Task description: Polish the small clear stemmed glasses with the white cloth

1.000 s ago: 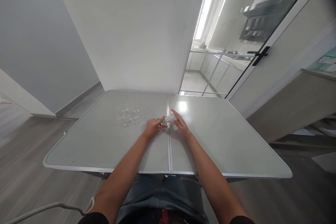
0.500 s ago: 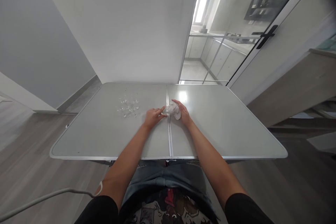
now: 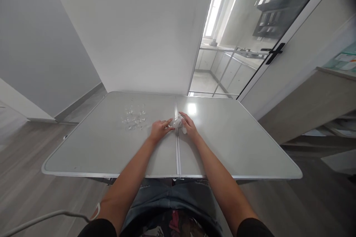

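Over the table's centre seam, both hands are around a small clear and whitish bundle (image 3: 177,122) that looks like crumpled see-through plastic. My left hand (image 3: 160,130) pinches its left end between thumb and fingers. From the right, my right hand (image 3: 190,126) curls over the other end, its fingers bent onto the whitish part. What lies inside the bundle is too small and shiny to make out. Left of my left hand, several small clear, glossy pieces (image 3: 134,117) lie scattered in a loose patch on the tabletop.
The pale grey folding table (image 3: 236,144) has a metal rim and a metal centre seam. A white wall (image 3: 133,33) rises behind it. To the back right is a glass door with a black handle (image 3: 274,53). A white cable (image 3: 55,214) runs by my left arm.
The view has tilted and shifted slightly. My right hand's fingers have closed further over the whitish end of the bundle, covering more of it. My left hand keeps its pinch.
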Motion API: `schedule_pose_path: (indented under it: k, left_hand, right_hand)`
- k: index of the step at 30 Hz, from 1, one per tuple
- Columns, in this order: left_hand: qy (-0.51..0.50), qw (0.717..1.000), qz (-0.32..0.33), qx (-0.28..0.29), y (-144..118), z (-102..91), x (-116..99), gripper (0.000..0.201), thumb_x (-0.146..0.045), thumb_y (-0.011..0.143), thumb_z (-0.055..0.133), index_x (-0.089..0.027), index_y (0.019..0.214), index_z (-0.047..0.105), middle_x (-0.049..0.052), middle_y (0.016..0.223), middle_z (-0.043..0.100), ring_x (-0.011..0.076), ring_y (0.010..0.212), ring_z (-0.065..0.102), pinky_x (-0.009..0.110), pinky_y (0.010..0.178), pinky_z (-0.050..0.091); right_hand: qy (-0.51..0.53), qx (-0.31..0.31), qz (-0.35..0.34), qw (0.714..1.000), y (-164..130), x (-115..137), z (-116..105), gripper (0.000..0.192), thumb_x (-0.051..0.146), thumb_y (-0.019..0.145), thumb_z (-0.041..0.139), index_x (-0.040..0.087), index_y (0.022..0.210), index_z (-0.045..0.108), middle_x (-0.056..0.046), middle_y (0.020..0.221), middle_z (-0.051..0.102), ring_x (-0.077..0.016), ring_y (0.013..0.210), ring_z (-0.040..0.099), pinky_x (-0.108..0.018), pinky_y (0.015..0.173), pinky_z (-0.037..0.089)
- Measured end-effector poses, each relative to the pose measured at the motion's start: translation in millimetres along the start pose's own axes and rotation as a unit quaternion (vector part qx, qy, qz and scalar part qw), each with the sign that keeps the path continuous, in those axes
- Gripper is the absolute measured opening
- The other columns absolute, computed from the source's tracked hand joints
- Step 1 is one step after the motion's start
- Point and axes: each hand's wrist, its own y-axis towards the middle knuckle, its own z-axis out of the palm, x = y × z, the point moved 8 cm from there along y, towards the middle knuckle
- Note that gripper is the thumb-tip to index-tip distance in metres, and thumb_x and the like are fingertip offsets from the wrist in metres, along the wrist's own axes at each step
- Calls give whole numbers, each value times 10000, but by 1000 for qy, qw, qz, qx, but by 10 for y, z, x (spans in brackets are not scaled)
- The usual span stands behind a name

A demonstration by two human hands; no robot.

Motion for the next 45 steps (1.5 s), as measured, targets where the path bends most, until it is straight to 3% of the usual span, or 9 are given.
schedule_pose_path:
  k: [4,10,15,21,24,28,32,39,45]
  left_hand:
    - [-3,1000,18,8,-7,9,-49,491,-568,869,669,-315,1290,686,38,797,737,162,685,622,275,727,421]
    - [1,1000,21,-3,-4,-12,-56,527,-566,857,686,-295,1308,675,45,821,739,163,696,633,274,723,428]
    - [3,1000,11,-2,4,0,-41,508,-547,829,728,-302,1273,700,39,801,737,157,685,640,265,712,428]
    - [10,999,31,-3,1,7,-90,548,-543,812,750,-263,1279,692,16,788,744,134,666,638,240,678,412]
    - [15,998,53,-7,-9,12,-140,557,-542,848,713,-238,1313,668,23,784,747,135,673,648,236,658,399]
    - [36,998,49,-14,-15,15,-131,563,-561,858,692,-236,1317,664,36,802,758,143,673,652,244,654,394]
    - [44,998,35,-25,-11,-2,-90,537,-567,836,712,-257,1274,695,39,799,761,150,660,647,252,661,394]
    - [22,999,37,-33,-7,-38,-115,548,-555,814,740,-260,1274,699,33,788,761,143,631,638,255,668,402]
    - [11,997,68,-32,-25,-24,-210,563,-569,853,693,-223,1297,679,35,786,765,143,657,663,247,651,403]
  right_hand:
    - [17,1,1,1000,-40,49,-10,509,553,931,563,273,1352,625,-36,1079,701,-222,1000,639,-406,995,500]
    - [-60,15,-64,996,-43,68,61,492,496,934,598,330,1397,586,-7,1405,598,-240,1343,497,-426,1209,283]
    - [-86,32,-44,995,-4,-18,45,532,507,889,653,271,1364,621,-42,1157,698,-244,1107,612,-400,1054,446]
    - [31,23,16,999,3,-89,-18,497,528,931,559,228,1320,632,-48,971,696,-207,845,627,-362,811,531]
    - [10,4,-19,1000,-7,-35,-41,478,509,955,534,279,1368,600,-56,1099,694,-230,963,641,-411,911,521]
    - [-90,23,-89,992,-23,54,27,429,478,978,522,336,1373,609,-52,1303,640,-253,1220,572,-476,1130,390]
    - [-108,46,-86,989,-8,26,49,458,493,975,521,317,1390,598,-59,1244,666,-255,1171,589,-485,1105,413]
    - [-11,4,-29,1000,-9,18,-63,467,520,967,508,258,1335,625,-55,1047,694,-222,907,626,-419,903,522]
    - [-71,21,-70,995,-44,126,-8,501,543,963,527,308,1403,569,-55,1243,656,-250,1116,595,-455,1064,440]
